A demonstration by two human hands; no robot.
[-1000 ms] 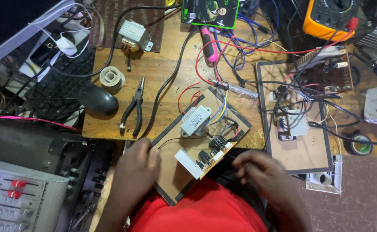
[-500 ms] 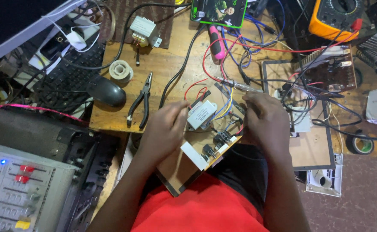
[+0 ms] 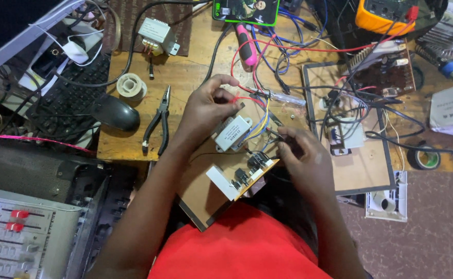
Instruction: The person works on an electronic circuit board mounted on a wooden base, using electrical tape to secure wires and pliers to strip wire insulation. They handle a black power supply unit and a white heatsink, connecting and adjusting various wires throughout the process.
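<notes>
Hands at a wired board

Pliers with black handles (image 3: pixel 159 121) lie on the wooden bench (image 3: pixel 195 72), left of the work. The left hand (image 3: pixel 205 106) pinches a thin red wire (image 3: pixel 242 98) between thumb and forefinger. Below it, the brown rectangular board with a white transformer (image 3: pixel 226 165) tilts against the person's lap. The right hand (image 3: pixel 301 155) curls, fingertips pressed together among the board's wires.
</notes>
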